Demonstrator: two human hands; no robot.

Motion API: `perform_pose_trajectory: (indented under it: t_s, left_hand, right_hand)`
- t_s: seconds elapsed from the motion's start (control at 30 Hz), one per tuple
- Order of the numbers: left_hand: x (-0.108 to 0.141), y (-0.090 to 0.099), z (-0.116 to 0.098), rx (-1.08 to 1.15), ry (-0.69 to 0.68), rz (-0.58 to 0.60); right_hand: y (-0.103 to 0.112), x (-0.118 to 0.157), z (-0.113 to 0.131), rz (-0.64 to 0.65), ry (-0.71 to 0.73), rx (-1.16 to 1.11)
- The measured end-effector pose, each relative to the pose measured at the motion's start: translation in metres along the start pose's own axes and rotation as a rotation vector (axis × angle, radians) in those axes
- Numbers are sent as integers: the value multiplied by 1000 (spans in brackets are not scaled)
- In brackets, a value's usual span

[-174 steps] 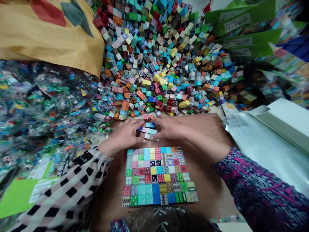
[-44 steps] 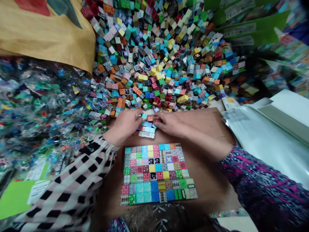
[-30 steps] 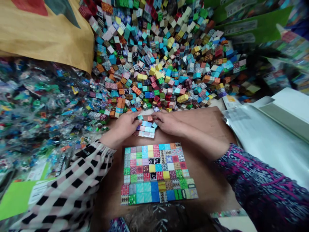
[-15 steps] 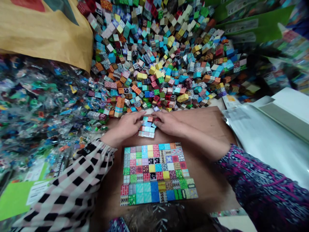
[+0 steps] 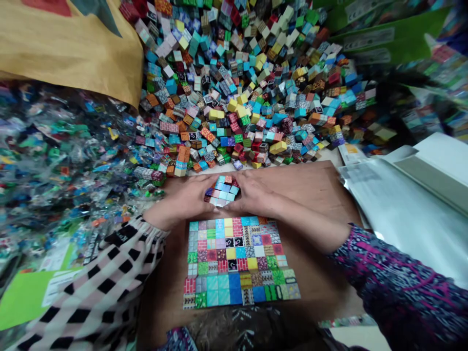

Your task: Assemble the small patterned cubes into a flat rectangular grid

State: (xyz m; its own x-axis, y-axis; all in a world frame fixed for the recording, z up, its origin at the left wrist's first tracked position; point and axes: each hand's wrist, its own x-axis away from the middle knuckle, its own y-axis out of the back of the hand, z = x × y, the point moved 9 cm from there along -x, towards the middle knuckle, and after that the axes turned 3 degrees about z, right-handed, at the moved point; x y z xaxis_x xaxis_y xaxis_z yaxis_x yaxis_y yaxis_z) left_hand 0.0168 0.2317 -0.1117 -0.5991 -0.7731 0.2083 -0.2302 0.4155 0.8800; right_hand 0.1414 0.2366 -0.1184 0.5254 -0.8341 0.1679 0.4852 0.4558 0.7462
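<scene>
A small cluster of printed toy blocks [image 5: 222, 191], mostly pale blue and white with an orange one at the back, lies on the brown board. My left hand [image 5: 188, 197] curves round its left side, and my right hand [image 5: 256, 194] curves round its right side. Both thumbs meet the near edge of the cluster, while the fingers reach round towards its far side, partly out of sight. Closer to me lies a flat rectangular layer of patterned blocks [image 5: 234, 265], packed edge to edge in rows. Neither hand touches that layer.
A big heap of loose blocks [image 5: 234, 97] rises beyond the wooden board [image 5: 310, 185]. Small plastic-bagged parts [image 5: 73, 151] are piled at the left, below a tan paper bag [image 5: 73, 53]. Silvery plastic sleeves [image 5: 395, 195] lie at the right, and green packaging [image 5: 395, 36] at the back right.
My thumbs have come round to the near side of the block cluster, and both hands have closed about its sides. The packed layer stays where it was.
</scene>
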Motion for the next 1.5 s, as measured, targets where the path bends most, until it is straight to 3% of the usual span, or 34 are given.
perform_pose_trajectory:
  t_s: [0.1,0.27,0.6,0.8,1.07,1.27,1.5]
  left_hand:
    - [0,0,-2,68,-37,-23]
    - [-2,2,0,94,16,-26]
    - [-2,4,-1,116,-19,-41]
    - [-1,2,1,74,50,-62]
    - [6,0,1,81,38,-103]
    - [4,2,-2,130,28,-90]
    - [6,3,4,164,34,-73]
  right_hand:
    - [1,1,5,24,22,-1]
    - [1,-1,11,53,63,35]
    - [-6,-13,10,19,180,31]
    - [-3,-14,13,43,223,12]
    - [-2,-6,2,75,71,33]
    - [-2,-8,12,77,208,-5]
    - [-1,-6,12,137,186,45]
